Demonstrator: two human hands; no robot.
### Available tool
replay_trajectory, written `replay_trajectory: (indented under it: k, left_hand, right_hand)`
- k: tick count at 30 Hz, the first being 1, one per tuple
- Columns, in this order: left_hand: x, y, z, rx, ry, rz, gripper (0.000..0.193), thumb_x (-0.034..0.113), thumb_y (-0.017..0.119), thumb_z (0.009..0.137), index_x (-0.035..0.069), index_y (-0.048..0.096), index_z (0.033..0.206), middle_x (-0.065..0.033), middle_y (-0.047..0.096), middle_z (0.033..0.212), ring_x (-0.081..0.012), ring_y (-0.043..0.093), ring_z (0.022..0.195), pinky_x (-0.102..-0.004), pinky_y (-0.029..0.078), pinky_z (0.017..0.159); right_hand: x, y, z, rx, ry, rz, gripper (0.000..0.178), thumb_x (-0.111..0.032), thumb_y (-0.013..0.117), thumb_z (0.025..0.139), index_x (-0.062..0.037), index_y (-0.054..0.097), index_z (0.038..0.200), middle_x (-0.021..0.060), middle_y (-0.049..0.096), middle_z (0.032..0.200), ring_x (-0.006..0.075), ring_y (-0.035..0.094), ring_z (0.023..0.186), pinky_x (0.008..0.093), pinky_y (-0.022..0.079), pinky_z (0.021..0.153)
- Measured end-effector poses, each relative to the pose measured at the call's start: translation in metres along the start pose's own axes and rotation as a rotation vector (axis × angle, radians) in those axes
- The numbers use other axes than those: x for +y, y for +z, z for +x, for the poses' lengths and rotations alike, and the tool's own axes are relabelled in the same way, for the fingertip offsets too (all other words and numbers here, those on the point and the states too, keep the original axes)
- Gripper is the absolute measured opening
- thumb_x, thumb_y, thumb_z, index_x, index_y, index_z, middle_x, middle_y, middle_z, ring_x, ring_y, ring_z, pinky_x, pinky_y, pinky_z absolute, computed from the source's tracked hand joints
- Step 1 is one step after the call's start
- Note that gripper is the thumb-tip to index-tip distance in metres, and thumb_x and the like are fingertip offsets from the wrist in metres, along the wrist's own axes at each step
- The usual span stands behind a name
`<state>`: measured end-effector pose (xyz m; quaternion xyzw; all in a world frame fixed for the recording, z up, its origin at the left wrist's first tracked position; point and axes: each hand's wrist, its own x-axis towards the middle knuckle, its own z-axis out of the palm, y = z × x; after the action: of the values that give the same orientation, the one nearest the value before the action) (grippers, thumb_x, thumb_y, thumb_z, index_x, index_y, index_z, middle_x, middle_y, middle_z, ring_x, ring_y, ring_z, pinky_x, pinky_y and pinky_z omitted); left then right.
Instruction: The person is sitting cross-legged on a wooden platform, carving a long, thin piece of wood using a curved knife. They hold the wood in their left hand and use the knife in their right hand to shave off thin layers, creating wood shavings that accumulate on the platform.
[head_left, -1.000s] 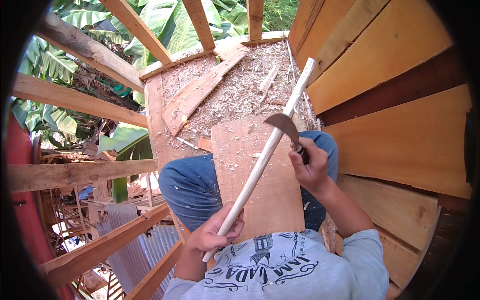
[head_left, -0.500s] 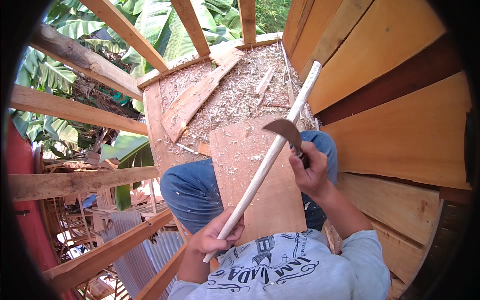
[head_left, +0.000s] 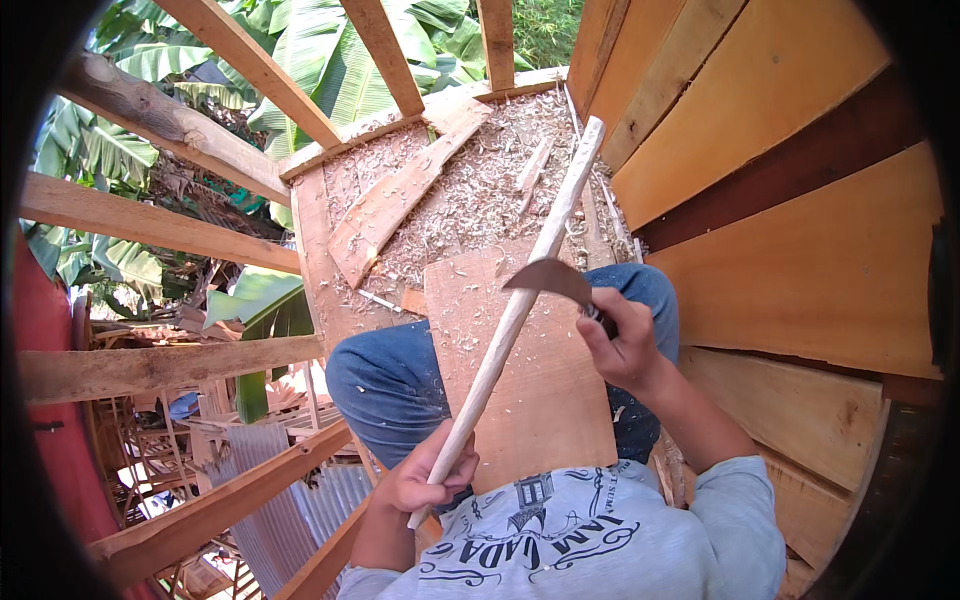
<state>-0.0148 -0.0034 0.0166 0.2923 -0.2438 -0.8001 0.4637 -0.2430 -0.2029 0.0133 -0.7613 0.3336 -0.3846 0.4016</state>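
Note:
A long, pale, peeled stick slants across my lap, its far end tipped to the right. My left hand is closed around its near end. In my right hand is a knife with a broad curved blade; my fingers wrap its dark handle. The blade lies across the stick at about its middle. Beneath the stick, a flat wooden board rests on my lap between my knees, with a few shavings on it.
Wood shavings cover the floor ahead, with a split plank lying on them. A plank wall rises close on my right. Spaced wooden rails stand along the left and far sides, with banana leaves beyond.
The knife blade has moved down and left along the stick, toward me. The stick's far end has swung left. My left hand keeps its grip at the near end.

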Motion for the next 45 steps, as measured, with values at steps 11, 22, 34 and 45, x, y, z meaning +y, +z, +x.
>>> replay_trajectory:
  k: [11, 22, 34, 45]
  left_hand:
    - [0.000, 0.002, 0.000, -0.032, -0.018, -0.135, 0.055, 0.006, 0.055, 0.061, 0.003, 0.036, 0.113, 0.0015, 0.033, 0.068, -0.0062, 0.029, 0.054, -0.0196, 0.023, 0.043]
    - [0.006, 0.006, 0.007, 0.007, -0.099, -0.150, 0.057, 0.002, 0.053, 0.059, 0.005, 0.036, 0.114, 0.0009, 0.033, 0.068, -0.0062, 0.028, 0.052, -0.0196, 0.023, 0.043]
    - [-0.004, 0.001, 0.003, 0.017, -0.059, -0.244, 0.058, 0.003, 0.053, 0.061, 0.007, 0.035, 0.116, 0.0004, 0.034, 0.066, -0.0051, 0.029, 0.050, -0.0188, 0.026, 0.044]
    - [-0.007, 0.003, 0.006, 0.004, -0.111, -0.284, 0.059, -0.002, 0.051, 0.058, 0.007, 0.034, 0.113, 0.0004, 0.033, 0.065, -0.0049, 0.029, 0.048, -0.0192, 0.025, 0.042]
  right_hand:
    - [-0.016, -0.011, 0.023, -0.309, -0.285, -0.094, 0.019, -0.010, 0.067, 0.082, 0.0018, 0.058, 0.094, 0.0143, 0.059, 0.068, 0.0245, 0.059, 0.054, 0.0309, 0.045, 0.049]
    - [0.010, -0.010, 0.022, -0.001, 0.036, -0.062, 0.018, -0.013, 0.067, 0.083, -0.0016, 0.058, 0.094, 0.0108, 0.056, 0.066, 0.0223, 0.058, 0.051, 0.0287, 0.043, 0.046]
    - [0.012, -0.012, 0.043, 0.002, -0.018, -0.096, 0.017, -0.014, 0.066, 0.084, -0.0010, 0.060, 0.092, 0.0129, 0.060, 0.065, 0.0191, 0.061, 0.053, 0.0290, 0.046, 0.049]
    - [-0.003, 0.004, 0.018, -0.031, -0.066, -0.023, 0.019, -0.017, 0.067, 0.083, -0.0029, 0.060, 0.093, 0.0120, 0.060, 0.067, 0.0216, 0.060, 0.052, 0.0291, 0.045, 0.048]
